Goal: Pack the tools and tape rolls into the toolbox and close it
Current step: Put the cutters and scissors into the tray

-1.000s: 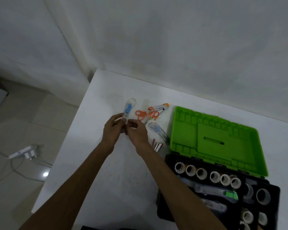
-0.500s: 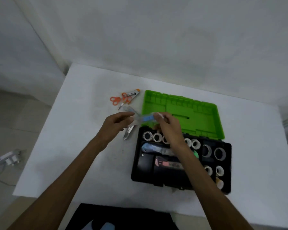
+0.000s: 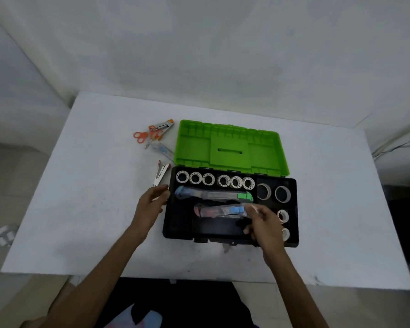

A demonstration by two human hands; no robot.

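The black toolbox point(image 3: 178, 223) lies open on the white table, its green lid point(image 3: 227, 147) folded back. A row of small tape rolls point(image 3: 214, 180) fills its rear slots, with two larger rolls point(image 3: 272, 192) to the right. A green-tipped cutter point(image 3: 214, 196) lies in the main tray. My right hand point(image 3: 263, 223) pinches the end of a clear cutter with a blue slider point(image 3: 234, 210), low in the tray over a pinkish one. My left hand point(image 3: 152, 202) hovers loosely by the box's left wall, holding nothing. Left of the box lie orange scissors point(image 3: 140, 136), an orange-tipped metal tool point(image 3: 162, 126), a clear cutter point(image 3: 162, 150) and a red-tipped metal tool point(image 3: 161, 174).
The white table point(image 3: 81, 209) stands against a white wall. A power strip point(image 3: 0, 233) lies on the floor to the left. Cables point(image 3: 398, 145) hang at the right. The table's near edge runs just in front of the box.
My right hand carried the blue-slider cutter from above the table's left side into the toolbox tray. My left hand let go of it and now hovers beside the box.
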